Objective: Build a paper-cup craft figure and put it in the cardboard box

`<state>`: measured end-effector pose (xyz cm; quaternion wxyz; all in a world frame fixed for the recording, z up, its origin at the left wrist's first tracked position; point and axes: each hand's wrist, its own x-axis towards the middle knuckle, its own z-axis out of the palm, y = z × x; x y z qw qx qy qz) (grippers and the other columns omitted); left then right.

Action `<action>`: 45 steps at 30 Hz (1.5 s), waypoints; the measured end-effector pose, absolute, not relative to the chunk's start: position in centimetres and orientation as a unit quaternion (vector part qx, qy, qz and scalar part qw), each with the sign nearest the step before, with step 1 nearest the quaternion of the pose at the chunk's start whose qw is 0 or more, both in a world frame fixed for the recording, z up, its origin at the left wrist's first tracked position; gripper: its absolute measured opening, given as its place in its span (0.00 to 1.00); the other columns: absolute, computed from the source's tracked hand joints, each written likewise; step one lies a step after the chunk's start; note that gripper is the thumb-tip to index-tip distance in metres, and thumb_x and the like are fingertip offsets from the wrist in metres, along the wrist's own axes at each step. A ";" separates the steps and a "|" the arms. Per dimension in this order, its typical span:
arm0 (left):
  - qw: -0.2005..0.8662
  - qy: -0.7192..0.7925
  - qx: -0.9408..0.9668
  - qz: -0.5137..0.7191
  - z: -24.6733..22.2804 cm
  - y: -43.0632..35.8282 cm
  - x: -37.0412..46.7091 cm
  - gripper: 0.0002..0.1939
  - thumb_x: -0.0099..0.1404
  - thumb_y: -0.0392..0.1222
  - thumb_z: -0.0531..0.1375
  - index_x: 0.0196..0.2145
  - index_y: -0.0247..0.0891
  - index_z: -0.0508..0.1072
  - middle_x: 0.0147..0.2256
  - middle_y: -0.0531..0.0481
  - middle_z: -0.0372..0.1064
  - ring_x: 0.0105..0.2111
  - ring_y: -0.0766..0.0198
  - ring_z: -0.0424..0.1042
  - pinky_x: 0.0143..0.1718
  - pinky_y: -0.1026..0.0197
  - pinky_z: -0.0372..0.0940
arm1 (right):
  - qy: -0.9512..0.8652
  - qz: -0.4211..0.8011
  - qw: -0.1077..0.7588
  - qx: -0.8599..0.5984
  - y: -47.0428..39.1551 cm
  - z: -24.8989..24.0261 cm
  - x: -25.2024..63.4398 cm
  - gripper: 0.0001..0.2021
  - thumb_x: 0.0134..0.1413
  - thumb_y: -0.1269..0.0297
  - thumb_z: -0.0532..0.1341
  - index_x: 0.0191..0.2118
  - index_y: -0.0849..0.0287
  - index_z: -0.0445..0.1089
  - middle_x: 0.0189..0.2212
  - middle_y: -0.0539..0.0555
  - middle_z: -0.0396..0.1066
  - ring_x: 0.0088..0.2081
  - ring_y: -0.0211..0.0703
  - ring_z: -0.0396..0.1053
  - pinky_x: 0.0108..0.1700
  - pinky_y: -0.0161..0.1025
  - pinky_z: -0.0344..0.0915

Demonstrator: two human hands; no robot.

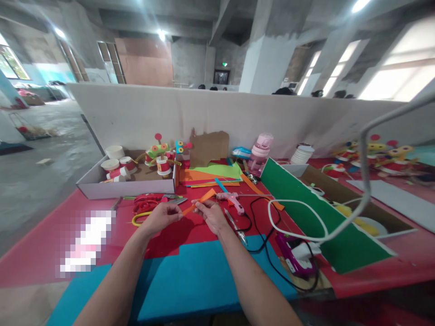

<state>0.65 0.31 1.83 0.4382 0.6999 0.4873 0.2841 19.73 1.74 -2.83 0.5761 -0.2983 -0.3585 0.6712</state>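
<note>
An orange paper strip (189, 209) stretches between my two hands above the red table cover. My left hand (165, 216) pinches its near left end. My right hand (210, 213) grips it farther along, and a wider orange piece (208, 195) shows beyond those fingers; I cannot tell whether it is the same strip. Just right of my right hand lies a pink glue gun (234, 201). A silver pen-like tool (237, 227) rests beside my right wrist. Yellow-handled scissors (138, 219) and red-handled scissors (144, 203) lie left of my left hand.
A box (129, 189) at the left holds paper cups and paper-cup figures. Coloured paper sheets (217, 172) lie at the back. A green-sided box (306, 213) stands at the right, near a purple power strip (295, 256) with a white cable. Blue sheets (190, 280) cover the near edge.
</note>
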 end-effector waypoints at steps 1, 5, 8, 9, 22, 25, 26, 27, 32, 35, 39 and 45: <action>0.440 0.486 0.699 0.285 1.8 0.3 0.6 0.13 0.54 0.50 0.62 0.26 0.35 0.73 0.22 0.53 0.66 0.24 0.67 0.62 0.27 0.65 0.56 | -0.357 0.673 0.576 -0.296 1.7 -2.8 19.7 0.13 0.33 0.60 0.74 0.29 0.59 0.79 0.31 0.52 0.77 0.26 0.32 0.67 0.37 0.35 0.69; 0.448 0.484 0.696 0.286 1.7 0.3 0.5 0.13 0.54 0.49 0.63 0.26 0.35 0.73 0.22 0.53 0.67 0.24 0.67 0.63 0.27 0.65 0.56 | -0.349 0.670 0.581 -0.302 1.7 -2.7 19.7 0.13 0.32 0.60 0.74 0.27 0.59 0.78 0.29 0.51 0.77 0.26 0.32 0.67 0.36 0.34 0.68; 0.447 0.485 0.696 0.283 1.5 0.4 0.5 0.12 0.54 0.48 0.63 0.25 0.35 0.73 0.22 0.54 0.67 0.24 0.67 0.63 0.27 0.65 0.56 | -0.345 0.667 0.582 -0.311 1.7 -2.6 19.6 0.12 0.31 0.60 0.75 0.26 0.59 0.78 0.28 0.51 0.76 0.25 0.32 0.67 0.35 0.34 0.68; 0.446 0.484 0.698 0.282 1.5 0.5 0.5 0.12 0.54 0.48 0.63 0.26 0.35 0.73 0.22 0.54 0.67 0.24 0.67 0.63 0.27 0.65 0.56 | -0.344 0.666 0.583 -0.314 1.7 -2.6 19.6 0.12 0.31 0.60 0.75 0.26 0.59 0.78 0.27 0.50 0.76 0.25 0.32 0.67 0.35 0.34 0.68; 0.432 0.482 0.705 0.290 1.7 0.2 0.7 0.15 0.54 0.52 0.62 0.25 0.35 0.73 0.22 0.54 0.65 0.25 0.66 0.63 0.28 0.65 0.56 | -0.324 0.638 0.606 -0.347 1.8 -2.9 19.4 0.13 0.26 0.62 0.76 0.23 0.60 0.76 0.20 0.47 0.70 0.23 0.33 0.65 0.32 0.35 0.68; 0.429 0.479 0.712 0.283 1.7 0.3 0.5 0.15 0.55 0.51 0.62 0.26 0.35 0.73 0.23 0.54 0.66 0.25 0.66 0.63 0.28 0.65 0.56 | -0.322 0.639 0.606 -0.346 2.1 -3.1 19.7 0.13 0.29 0.61 0.75 0.23 0.60 0.74 0.19 0.46 0.69 0.23 0.33 0.65 0.31 0.34 0.68; 0.428 0.476 0.716 0.278 1.7 0.3 0.4 0.14 0.55 0.51 0.62 0.26 0.35 0.73 0.23 0.54 0.66 0.25 0.66 0.63 0.28 0.65 0.56 | -0.322 0.639 0.608 -0.345 2.1 -3.1 19.8 0.13 0.29 0.61 0.75 0.22 0.60 0.73 0.19 0.45 0.69 0.22 0.32 0.64 0.31 0.33 0.67; 0.428 0.474 0.720 0.273 1.7 0.4 0.3 0.14 0.55 0.51 0.62 0.26 0.35 0.72 0.23 0.54 0.66 0.25 0.66 0.63 0.28 0.65 0.56 | -0.321 0.638 0.610 -0.343 2.2 -3.1 20.0 0.13 0.30 0.61 0.75 0.22 0.60 0.73 0.18 0.45 0.68 0.22 0.31 0.64 0.31 0.32 0.67; 0.414 0.490 0.721 0.262 1.7 0.7 -0.1 0.14 0.56 0.51 0.61 0.27 0.35 0.73 0.23 0.54 0.67 0.25 0.66 0.63 0.29 0.64 0.57 | -0.305 0.642 0.612 -0.348 2.3 -2.4 20.9 0.15 0.27 0.61 0.75 0.21 0.60 0.72 0.17 0.44 0.67 0.22 0.31 0.64 0.31 0.32 0.67; 0.405 0.498 0.719 0.266 1.6 0.8 -0.3 0.14 0.55 0.51 0.62 0.27 0.35 0.74 0.22 0.54 0.67 0.25 0.65 0.63 0.29 0.64 0.57 | -0.307 0.642 0.604 -0.359 2.3 -2.0 21.1 0.15 0.25 0.61 0.76 0.22 0.60 0.72 0.19 0.44 0.69 0.22 0.31 0.65 0.33 0.34 0.67; 0.413 0.494 0.716 0.271 1.4 0.9 -0.2 0.14 0.54 0.51 0.62 0.26 0.35 0.74 0.22 0.54 0.67 0.25 0.65 0.64 0.28 0.64 0.57 | -0.319 0.625 0.608 -0.372 2.3 -1.8 21.3 0.14 0.26 0.60 0.75 0.23 0.60 0.74 0.19 0.45 0.70 0.23 0.32 0.65 0.34 0.35 0.68; 0.410 0.495 0.716 0.272 1.7 0.7 0.1 0.14 0.53 0.51 0.62 0.25 0.36 0.74 0.22 0.54 0.67 0.24 0.65 0.63 0.28 0.64 0.57 | -0.316 0.618 0.613 -0.378 2.4 -1.9 21.3 0.14 0.25 0.60 0.75 0.23 0.60 0.75 0.20 0.46 0.71 0.23 0.32 0.65 0.34 0.36 0.68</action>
